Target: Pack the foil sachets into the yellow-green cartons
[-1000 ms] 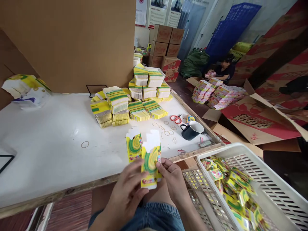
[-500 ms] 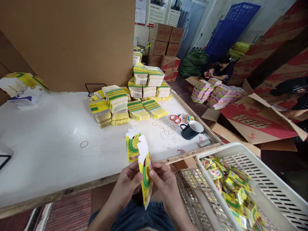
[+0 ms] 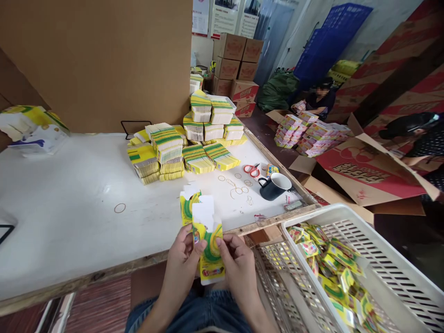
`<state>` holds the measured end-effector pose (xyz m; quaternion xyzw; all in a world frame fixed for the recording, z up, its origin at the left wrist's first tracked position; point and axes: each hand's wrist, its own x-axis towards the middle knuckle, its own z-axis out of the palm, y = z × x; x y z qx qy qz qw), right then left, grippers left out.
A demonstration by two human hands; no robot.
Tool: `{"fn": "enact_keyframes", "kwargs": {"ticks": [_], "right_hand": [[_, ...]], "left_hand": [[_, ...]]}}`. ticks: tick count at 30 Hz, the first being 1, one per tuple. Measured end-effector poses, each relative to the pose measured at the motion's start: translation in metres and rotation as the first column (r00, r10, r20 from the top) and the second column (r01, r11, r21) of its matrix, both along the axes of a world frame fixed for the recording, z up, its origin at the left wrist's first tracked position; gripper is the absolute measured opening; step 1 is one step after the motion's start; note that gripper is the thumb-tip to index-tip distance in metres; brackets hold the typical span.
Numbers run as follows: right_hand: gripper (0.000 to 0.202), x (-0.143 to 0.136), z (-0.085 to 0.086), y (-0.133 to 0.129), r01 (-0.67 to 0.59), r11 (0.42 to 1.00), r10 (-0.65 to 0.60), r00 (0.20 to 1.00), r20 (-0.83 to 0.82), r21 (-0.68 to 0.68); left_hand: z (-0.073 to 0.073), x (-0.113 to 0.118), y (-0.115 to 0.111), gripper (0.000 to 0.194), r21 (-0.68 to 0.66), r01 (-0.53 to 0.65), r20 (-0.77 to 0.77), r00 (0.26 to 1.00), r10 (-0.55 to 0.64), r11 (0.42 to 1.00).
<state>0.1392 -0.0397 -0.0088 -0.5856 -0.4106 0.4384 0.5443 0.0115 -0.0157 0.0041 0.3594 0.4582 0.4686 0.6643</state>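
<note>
Between my two hands is a yellow and green printed carton (image 3: 211,252) with a white flap at its top, its broad face turned up to me. My left hand (image 3: 185,256) pinches its left edge, thumb on the front. My right hand (image 3: 237,256) grips the right edge, thumb also on the front. Just behind it, on the white table (image 3: 83,236), lies another flattened carton (image 3: 187,208), partly covered by the held one. Farther back stand stacked bundles of flat cartons (image 3: 168,145).
At right, a white plastic basket (image 3: 381,249) holds several small yellow packs (image 3: 342,263). A dark mug (image 3: 275,187), red-handled scissors (image 3: 252,170) and rubber bands lie at the table's right. Two people sit beyond an open cardboard box (image 3: 369,169). A cardboard sheet (image 3: 97,60) rises behind the table.
The carton has turned from nearly edge-on to face me, and it looks opened wider. Both hands still hold it in about the same place.
</note>
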Motion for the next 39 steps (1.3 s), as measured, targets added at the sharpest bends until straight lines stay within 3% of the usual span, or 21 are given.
{"fn": "enact_keyframes", "kwargs": {"ticks": [3, 6, 9, 12, 14, 16, 18, 21, 24, 28, 30, 34, 39], "right_hand": [[0.023, 0.009, 0.001, 0.003, -0.034, 0.997, 0.034, 0.999, 0.005, 0.066], [0.040, 0.019, 0.011, 0.004, -0.178, 0.977, 0.180, 0.984, -0.006, 0.118], [0.025, 0.027, 0.024, 0.004, -0.302, 0.945, 0.301, 0.953, 0.027, 0.123], [0.016, 0.030, 0.031, 0.006, -0.355, 0.927, 0.339, 0.931, 0.138, 0.119], [0.020, 0.029, 0.032, 0.007, -0.345, 0.929, 0.319, 0.930, 0.182, 0.135], [0.013, 0.028, 0.030, 0.008, -0.298, 0.943, 0.278, 0.950, 0.141, 0.150], [0.027, 0.027, 0.028, 0.010, -0.249, 0.957, 0.242, 0.968, 0.067, 0.149], [0.029, 0.029, 0.030, 0.011, -0.262, 0.947, 0.241, 0.962, 0.126, 0.186], [0.030, 0.034, 0.035, 0.011, -0.319, 0.931, 0.279, 0.935, 0.220, 0.178], [0.034, 0.036, 0.036, 0.011, -0.352, 0.936, 0.351, 0.925, 0.147, -0.022], [0.036, 0.034, 0.033, 0.012, -0.363, 0.929, 0.371, 0.909, 0.190, -0.077], [0.028, 0.028, 0.028, 0.014, -0.328, 0.942, 0.331, 0.881, 0.337, -0.068], [0.029, 0.027, 0.030, 0.012, -0.306, 0.952, 0.288, 0.870, 0.400, -0.020]], "left_hand": [[0.004, -0.006, -0.002, 0.065, 0.059, 0.011, -0.015, 1.000, -0.010, 0.998], [0.010, -0.017, -0.002, 0.061, 0.098, 0.166, 0.022, 0.985, -0.169, 0.981], [0.014, -0.028, -0.001, 0.051, 0.069, 0.350, 0.073, 0.932, -0.355, 0.934], [0.015, -0.032, -0.001, 0.032, 0.038, 0.444, 0.117, 0.888, -0.446, 0.895], [0.014, -0.030, -0.003, 0.035, 0.044, 0.443, 0.142, 0.885, -0.444, 0.896], [0.012, -0.028, -0.004, 0.060, 0.050, 0.405, 0.170, 0.897, -0.407, 0.913], [0.011, -0.026, -0.005, 0.080, 0.056, 0.386, 0.173, 0.905, -0.390, 0.921], [0.008, -0.026, -0.003, 0.060, 0.094, 0.397, 0.064, 0.913, -0.404, 0.913], [0.005, -0.027, -0.001, 0.039, 0.129, 0.350, -0.102, 0.936, -0.338, 0.928], [0.003, -0.027, -0.002, 0.042, 0.118, 0.310, -0.157, 0.944, -0.291, 0.943], [0.003, -0.026, -0.002, 0.042, 0.113, 0.319, -0.155, 0.941, -0.300, 0.941], [0.003, -0.023, -0.004, 0.042, 0.125, 0.336, -0.166, 0.935, -0.314, 0.934], [0.001, -0.021, -0.002, 0.045, 0.092, 0.285, -0.049, 0.958, -0.281, 0.954]]}}
